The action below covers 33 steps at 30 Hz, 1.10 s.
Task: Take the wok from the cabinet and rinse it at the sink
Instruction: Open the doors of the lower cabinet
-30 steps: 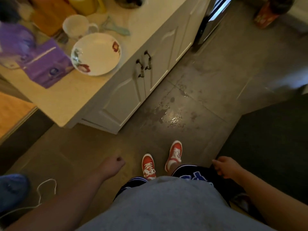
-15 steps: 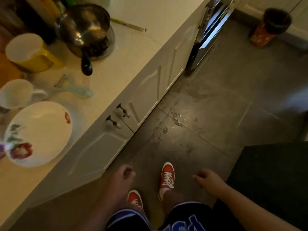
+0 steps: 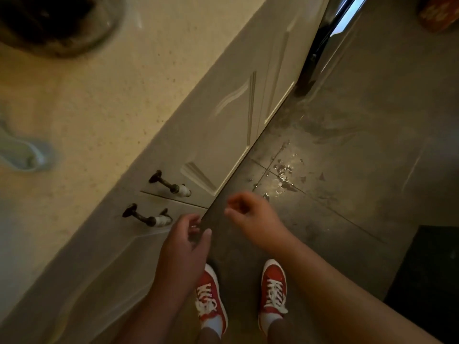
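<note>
Our left hand and right hand hang loosely curled and empty, slightly apart, over the floor. Just left of our left hand, two closed cabinet doors carry dark handles; the wok is nowhere visible to us.

Home kitchen: speckled desk running above white panelled cabinet doors with handles, grey tiled floor showing a wet patch.
</note>
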Available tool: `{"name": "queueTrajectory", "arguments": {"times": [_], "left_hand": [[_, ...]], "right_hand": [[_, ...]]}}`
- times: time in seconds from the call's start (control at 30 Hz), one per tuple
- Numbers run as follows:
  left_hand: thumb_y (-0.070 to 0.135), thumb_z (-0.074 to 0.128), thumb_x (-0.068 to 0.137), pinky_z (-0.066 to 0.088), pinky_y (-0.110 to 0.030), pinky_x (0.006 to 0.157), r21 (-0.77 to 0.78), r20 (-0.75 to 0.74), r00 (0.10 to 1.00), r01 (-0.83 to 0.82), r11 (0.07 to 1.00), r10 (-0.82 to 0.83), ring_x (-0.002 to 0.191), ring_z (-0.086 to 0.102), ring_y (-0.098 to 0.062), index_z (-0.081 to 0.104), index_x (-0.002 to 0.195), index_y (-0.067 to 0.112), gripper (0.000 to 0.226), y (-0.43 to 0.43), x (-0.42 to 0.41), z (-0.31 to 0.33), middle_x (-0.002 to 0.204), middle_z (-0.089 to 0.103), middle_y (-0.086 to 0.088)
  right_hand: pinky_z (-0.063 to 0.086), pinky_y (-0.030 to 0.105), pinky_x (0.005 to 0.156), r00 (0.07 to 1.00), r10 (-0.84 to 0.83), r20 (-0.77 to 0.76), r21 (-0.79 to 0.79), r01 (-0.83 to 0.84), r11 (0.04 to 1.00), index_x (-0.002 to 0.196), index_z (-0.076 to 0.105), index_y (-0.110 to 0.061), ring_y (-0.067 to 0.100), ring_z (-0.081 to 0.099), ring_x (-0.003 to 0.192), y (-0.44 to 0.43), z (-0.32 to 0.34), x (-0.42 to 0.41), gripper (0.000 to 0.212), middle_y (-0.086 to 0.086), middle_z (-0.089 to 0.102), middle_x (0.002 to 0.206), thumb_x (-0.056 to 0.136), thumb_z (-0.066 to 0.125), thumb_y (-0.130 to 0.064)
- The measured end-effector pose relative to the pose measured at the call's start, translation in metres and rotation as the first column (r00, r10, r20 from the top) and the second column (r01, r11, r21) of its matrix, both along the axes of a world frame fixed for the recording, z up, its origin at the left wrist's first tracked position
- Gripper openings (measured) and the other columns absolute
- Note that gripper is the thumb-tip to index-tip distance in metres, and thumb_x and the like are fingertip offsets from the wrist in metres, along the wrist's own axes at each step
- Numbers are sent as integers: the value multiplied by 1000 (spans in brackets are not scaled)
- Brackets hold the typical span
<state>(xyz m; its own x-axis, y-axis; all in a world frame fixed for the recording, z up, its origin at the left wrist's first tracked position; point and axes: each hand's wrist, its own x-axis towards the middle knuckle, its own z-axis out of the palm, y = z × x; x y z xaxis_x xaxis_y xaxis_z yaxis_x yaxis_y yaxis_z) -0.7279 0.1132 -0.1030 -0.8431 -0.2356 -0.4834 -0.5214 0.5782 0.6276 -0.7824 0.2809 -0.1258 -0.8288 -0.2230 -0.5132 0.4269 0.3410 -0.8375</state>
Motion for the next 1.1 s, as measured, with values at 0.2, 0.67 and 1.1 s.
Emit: {"name": "queueTrajectory", "arguments": {"times": [0.2, 0.67, 1.1], "left_hand": [[44, 58, 87, 42, -11, 72, -5, -86, 996, 34, 999, -34, 97, 50, 18, 45, 114, 51, 30, -22, -2, -26, 105, 53, 33], [25, 71, 84, 50, -30, 97, -4, -225, 971, -86, 996, 83, 124, 51, 0, 30, 142, 38, 72, -4, 16, -16, 130, 51, 26], [21, 67, 79, 35, -9, 103, 49, -313, 942, 140, 989, -118, 132, 38, 10, 33, 147, 24, 76, 35, 37, 9, 144, 47, 12]], "right_hand": [[51, 19, 81, 973, -11, -230, -115, -16, 993, 120, 61, -35, -4, 58, 99, -61, -7, -27, 38, -26, 59, 103, 86, 70, -21], [55, 33, 79, 957, -67, -283, -88, 43, 995, 108, 56, -32, 5, 55, 97, -76, -15, 1, 33, -9, 59, 108, 84, 66, -12], [49, 24, 85, 963, -129, -236, 6, 134, 991, 120, 50, -34, 7, 52, 112, -12, -14, 43, 47, -8, 54, 126, 81, 74, -23]]}}
